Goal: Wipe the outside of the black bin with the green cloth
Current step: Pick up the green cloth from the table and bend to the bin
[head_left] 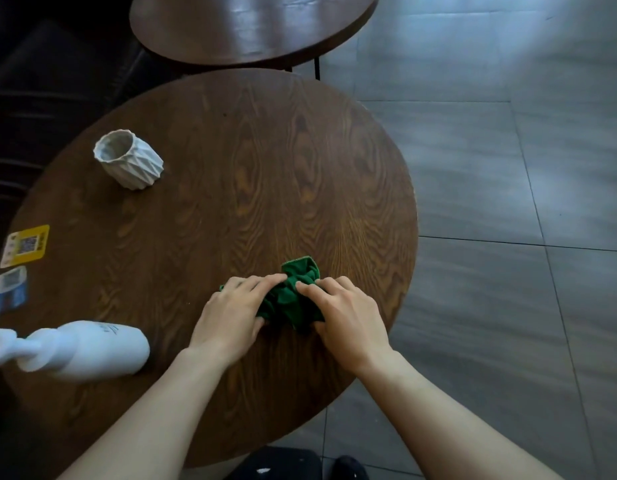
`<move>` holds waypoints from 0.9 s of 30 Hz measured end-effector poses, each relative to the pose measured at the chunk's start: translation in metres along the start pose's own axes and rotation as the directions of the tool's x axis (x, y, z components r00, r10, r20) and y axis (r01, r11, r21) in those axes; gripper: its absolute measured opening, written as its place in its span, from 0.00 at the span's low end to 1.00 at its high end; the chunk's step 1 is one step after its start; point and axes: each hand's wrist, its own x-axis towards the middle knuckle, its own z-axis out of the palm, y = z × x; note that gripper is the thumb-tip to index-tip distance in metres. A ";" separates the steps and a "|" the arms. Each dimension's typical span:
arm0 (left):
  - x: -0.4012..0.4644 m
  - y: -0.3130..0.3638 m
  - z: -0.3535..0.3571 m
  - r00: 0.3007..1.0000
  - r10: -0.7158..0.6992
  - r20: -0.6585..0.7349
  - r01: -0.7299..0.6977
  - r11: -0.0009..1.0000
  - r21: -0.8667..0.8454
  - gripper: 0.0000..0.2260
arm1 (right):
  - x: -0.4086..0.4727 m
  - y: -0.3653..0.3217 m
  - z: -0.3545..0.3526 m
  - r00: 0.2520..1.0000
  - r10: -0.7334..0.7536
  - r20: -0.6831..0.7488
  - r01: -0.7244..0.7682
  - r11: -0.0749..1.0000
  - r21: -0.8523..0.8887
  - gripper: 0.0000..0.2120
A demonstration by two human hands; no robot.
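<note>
A crumpled green cloth (293, 295) lies on the round wooden table (231, 161), near its front right part. My left hand (231, 313) grips the cloth's left side, fingers on top and thumb under the fold. My right hand (345, 317) pinches its right side in the same way. A black object (276, 462) shows at the bottom edge, below the table rim, between my forearms; I cannot tell whether it is the bin.
A white ribbed cup (130, 159) stands at the table's far left. A white pump bottle (75, 348) lies on its side at the front left. Two stickers (24, 245) are on the left rim. A second round table (251, 26) stands behind. Grey tiled floor (508, 202) spreads to the right.
</note>
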 end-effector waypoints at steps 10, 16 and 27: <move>-0.010 0.025 -0.046 0.996 -0.006 -0.092 0.010 0.999 0.040 0.23 | -0.003 -0.018 -0.044 0.997 0.007 -0.071 -0.007 1.000 -0.006 0.19; -0.015 0.042 -0.131 0.979 0.030 -0.202 -0.019 0.998 0.057 0.21 | 0.005 -0.049 -0.118 0.989 0.017 -0.150 -0.027 0.998 -0.064 0.21; -0.118 0.065 -0.336 0.855 0.148 -0.497 -0.116 0.989 0.094 0.21 | -0.042 -0.187 -0.311 0.885 -0.100 -0.454 -0.003 0.975 -0.221 0.17</move>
